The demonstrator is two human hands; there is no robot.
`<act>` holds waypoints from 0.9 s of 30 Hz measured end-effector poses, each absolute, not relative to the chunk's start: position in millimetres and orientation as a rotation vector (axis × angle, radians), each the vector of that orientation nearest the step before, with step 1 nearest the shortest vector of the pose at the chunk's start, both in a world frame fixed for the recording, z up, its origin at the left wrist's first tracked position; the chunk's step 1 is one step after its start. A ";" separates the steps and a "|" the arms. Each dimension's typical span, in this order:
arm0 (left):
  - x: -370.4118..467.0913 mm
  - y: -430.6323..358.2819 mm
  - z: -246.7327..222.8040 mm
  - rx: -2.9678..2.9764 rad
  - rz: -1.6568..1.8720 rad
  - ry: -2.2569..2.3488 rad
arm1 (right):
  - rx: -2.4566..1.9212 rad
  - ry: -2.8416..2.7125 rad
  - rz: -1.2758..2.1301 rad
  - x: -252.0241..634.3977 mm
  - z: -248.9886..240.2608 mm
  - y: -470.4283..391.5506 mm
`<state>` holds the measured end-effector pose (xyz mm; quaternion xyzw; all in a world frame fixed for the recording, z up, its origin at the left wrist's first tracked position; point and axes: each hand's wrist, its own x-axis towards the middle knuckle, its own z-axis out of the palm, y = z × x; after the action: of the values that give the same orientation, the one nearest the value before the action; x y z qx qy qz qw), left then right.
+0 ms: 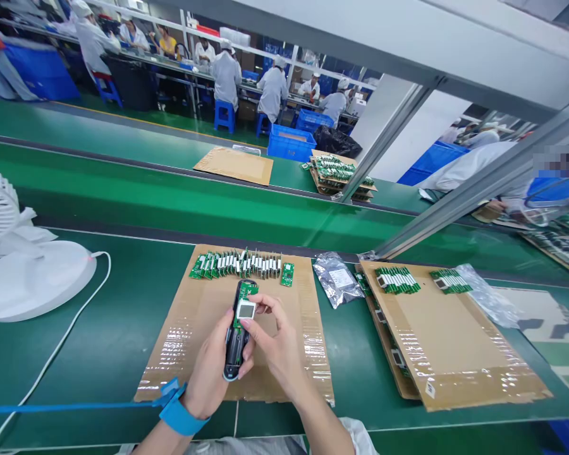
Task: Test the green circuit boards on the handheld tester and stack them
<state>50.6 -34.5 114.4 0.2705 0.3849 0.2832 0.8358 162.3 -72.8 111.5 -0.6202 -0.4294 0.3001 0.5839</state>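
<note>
My left hand (214, 365), with a blue wrist strap (183, 412), is wrapped round a long black housing (236, 346) above a cardboard sheet. A green circuit board (249, 290) with a small white-framed display (246, 309) lies over the upper part of the housing. My right hand (277, 341) pinches the display's right side between thumb and index finger. Behind the housing, a row of green boards (237, 263) stands along the sheet's far edge, with one separate board (287, 274) at its right end.
A cardboard sheet (284, 373) lies under my hands. Right of it are a silvery bag (337, 278) and stacked cardboard (459, 341) with boards. A white fan (38, 278) stands left. A metal post (398, 133) rises beyond; people work behind and at the right.
</note>
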 end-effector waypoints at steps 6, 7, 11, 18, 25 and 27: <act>50.8 -38.2 117.2 0.597 0.599 0.796 | -1.470 -1.089 0.644 165.9 109.1 -74.3; 50.6 -38.9 117.0 0.603 0.599 0.795 | -1.478 -1.107 0.634 166.4 109.9 -74.3; 49.1 -42.7 117.0 0.617 0.599 0.800 | -1.529 -1.172 0.576 169.5 117.1 -74.3; 44.0 -51.5 125.2 0.560 0.591 0.798 | -1.495 -1.226 0.597 169.4 131.2 -80.3; 42.2 -56.1 128.6 0.535 0.596 0.813 | -1.493 -1.213 0.631 167.4 135.7 -86.3; 42.6 -56.2 130.0 0.542 0.599 0.819 | -1.485 -1.216 0.648 167.5 135.9 -87.4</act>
<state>42.6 -56.2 130.0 0.2562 0.3872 0.2832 0.8392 167.5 -87.4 135.9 -0.6220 -0.5093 0.2714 0.5292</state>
